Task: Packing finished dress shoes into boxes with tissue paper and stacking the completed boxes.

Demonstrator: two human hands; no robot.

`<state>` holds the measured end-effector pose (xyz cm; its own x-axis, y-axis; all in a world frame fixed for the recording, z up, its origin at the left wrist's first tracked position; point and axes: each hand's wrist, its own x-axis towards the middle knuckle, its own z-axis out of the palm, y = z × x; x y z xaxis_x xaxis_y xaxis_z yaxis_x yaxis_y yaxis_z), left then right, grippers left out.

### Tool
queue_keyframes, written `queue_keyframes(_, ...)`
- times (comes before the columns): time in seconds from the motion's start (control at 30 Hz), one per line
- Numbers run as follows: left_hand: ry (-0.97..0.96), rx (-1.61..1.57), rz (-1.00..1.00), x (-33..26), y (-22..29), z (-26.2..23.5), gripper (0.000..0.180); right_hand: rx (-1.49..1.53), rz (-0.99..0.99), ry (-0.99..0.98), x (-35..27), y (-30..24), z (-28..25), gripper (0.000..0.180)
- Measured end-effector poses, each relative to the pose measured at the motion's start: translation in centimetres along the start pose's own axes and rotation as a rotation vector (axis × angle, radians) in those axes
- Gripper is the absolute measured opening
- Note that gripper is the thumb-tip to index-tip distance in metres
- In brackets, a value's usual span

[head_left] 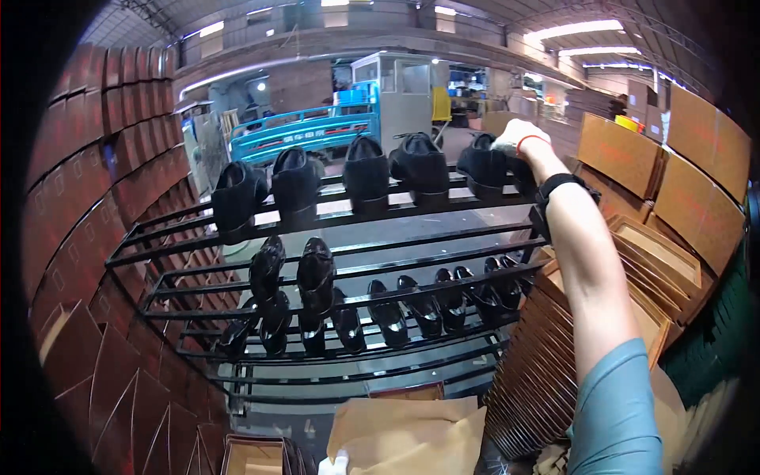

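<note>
Brown wrapping paper (412,431) lies closest below, with a gloved left hand (332,464) just showing at the lower edge; whether it grips anything cannot be told. Far up, the right hand (518,136) reaches to the top tier of the black metal rack (332,218), its fingers (507,146) closed on the rightmost black suede shoe (484,166), which sits at the end of a row of four more suede shoes to the left of the fingers. Below the fingers, glossy black shoes (380,305) fill the lower tiers, and stacked brown box lids (538,372) stand near the forearm. Lifting well likely means raising the shoe straight off the rails, clear of its neighbour.
</note>
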<state>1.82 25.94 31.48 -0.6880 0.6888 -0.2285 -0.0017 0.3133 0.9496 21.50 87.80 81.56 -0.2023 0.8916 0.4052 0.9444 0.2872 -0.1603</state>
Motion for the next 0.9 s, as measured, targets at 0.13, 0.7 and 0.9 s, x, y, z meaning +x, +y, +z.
queue_keyframes(0.13,-0.007,0.173,0.068,0.4,-2.2,-2.3,0.058,-0.049,-0.098,-0.305,5.4,2.4,0.7,0.043)
queue_keyframes(0.7,-0.028,-0.473,-0.142,1.9,2.8,-5.3,0.058,0.956,0.102,-0.102,-53.3,5.0,4.3,0.036)
queue_keyframes(0.9,-0.159,-0.585,-0.178,-2.0,8.6,-4.6,0.063,0.737,0.003,-0.472,-60.8,3.4,10.4,0.033)
